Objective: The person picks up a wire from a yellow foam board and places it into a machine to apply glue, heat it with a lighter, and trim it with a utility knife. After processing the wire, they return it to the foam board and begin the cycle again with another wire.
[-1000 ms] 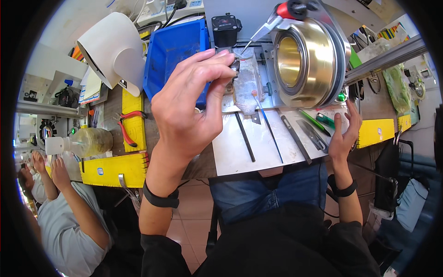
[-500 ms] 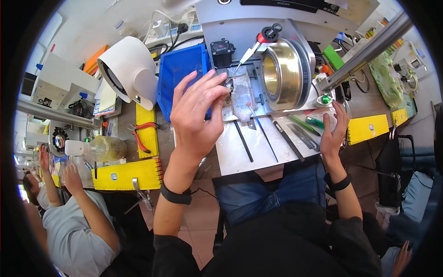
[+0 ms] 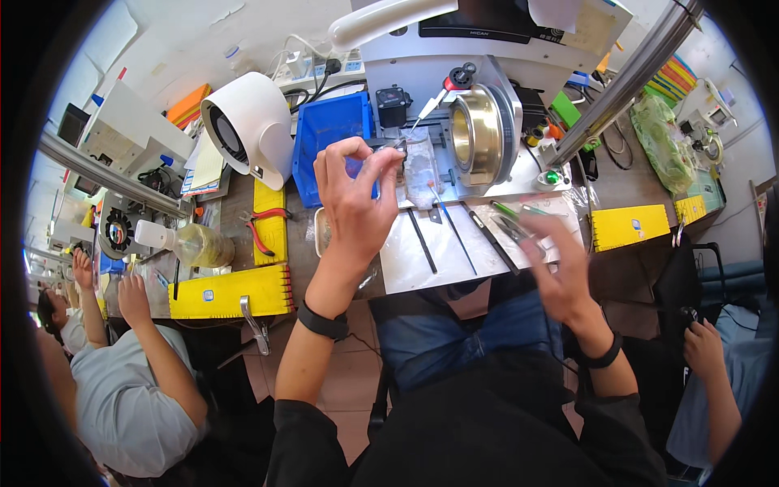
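My left hand (image 3: 357,195) is raised at the near edge of the clear-wrapped block (image 3: 422,166). Its thumb and index finger pinch a small dark metal piece (image 3: 401,146), mostly hidden by the fingertips. My right hand (image 3: 564,272) is over the right part of the white sheet (image 3: 398,260), near a pair of tweezers (image 3: 510,230) and a green pen-like tool (image 3: 505,209). Motion smears its fingers, so whether they grip anything is unclear. A dark stick (image 3: 423,242), a thin blue brush (image 3: 456,235) and a dark slim tool (image 3: 492,242) lie between the hands.
Behind the block stands a brass-coloured ring on a round mount (image 3: 475,134). A blue bin (image 3: 312,122) and a white fan-like device (image 3: 247,122) are at left. Red-handled pliers (image 3: 264,231) lie on a yellow strip. Co-workers sit on both sides.
My right hand has moved left from the green-lit button's side to above the tools. My left hand's fingers have curled in around the small piece. The whole view has shifted slightly.
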{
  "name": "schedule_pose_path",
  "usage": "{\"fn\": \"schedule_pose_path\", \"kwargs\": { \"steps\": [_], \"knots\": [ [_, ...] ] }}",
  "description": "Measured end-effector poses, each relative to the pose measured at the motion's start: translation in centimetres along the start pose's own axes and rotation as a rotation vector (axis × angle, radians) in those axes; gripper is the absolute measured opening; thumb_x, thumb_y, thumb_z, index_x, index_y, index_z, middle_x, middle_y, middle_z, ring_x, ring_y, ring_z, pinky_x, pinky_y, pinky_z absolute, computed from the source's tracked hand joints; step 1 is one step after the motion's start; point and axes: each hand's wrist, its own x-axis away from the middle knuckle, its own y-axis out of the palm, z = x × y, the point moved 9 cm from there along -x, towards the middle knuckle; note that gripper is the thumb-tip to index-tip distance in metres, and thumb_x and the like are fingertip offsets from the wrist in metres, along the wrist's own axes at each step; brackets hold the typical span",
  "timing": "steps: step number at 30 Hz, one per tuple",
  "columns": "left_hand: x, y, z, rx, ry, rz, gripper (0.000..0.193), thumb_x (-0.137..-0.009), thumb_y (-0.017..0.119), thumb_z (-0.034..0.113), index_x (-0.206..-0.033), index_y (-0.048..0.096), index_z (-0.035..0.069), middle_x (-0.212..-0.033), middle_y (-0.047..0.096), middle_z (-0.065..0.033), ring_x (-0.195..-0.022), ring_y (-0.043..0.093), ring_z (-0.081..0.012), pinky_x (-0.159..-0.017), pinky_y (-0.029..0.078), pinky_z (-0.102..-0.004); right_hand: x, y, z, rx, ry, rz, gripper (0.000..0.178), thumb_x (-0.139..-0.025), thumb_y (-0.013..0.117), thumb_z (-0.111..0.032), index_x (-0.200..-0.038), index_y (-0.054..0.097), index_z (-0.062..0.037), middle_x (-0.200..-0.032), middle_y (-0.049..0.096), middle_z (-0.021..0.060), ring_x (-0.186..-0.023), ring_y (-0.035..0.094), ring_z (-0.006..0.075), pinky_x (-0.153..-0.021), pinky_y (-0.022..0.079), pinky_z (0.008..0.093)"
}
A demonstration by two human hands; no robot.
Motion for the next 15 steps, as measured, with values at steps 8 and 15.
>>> {"fn": "schedule_pose_path", "kwargs": {
  "steps": [8, 15],
  "knots": [
    [-0.4, 0.2, -0.4, 0.098, -0.142, 0.013, 0.016, -0.071, 0.075, 0.005, -0.085, 0.070, 0.011, -0.088, 0.047, -0.0059, -0.084, 0.049, -0.0232, -0.076, 0.039, -0.0346, -3.9, 12.1, -3.9, -1.012, 0.533, -0.434, 0.033, -0.098, 0.051, -0.032, -0.109, 0.057, -0.0018, -0.099, 0.058, 0.0066, -0.079, 0.059, 0.0139, -0.066, 0.050, 0.0291],
    [-0.3, 0.6, -0.9, 0.143, -0.198, -0.003, 0.014, -0.071, 0.074, 0.005, -0.084, 0.070, 0.010, -0.088, 0.047, -0.0061, -0.085, 0.049, -0.0234, -0.076, 0.039, -0.0352, -9.7, 12.7, -1.1, -1.061, 0.623, 0.098, 0.025, -0.095, 0.054, -0.029, -0.097, 0.056, -0.0043, -0.081, 0.050, 0.0007, -0.063, 0.048, 0.0074, -0.047, 0.042, 0.0224]
  ]
}}
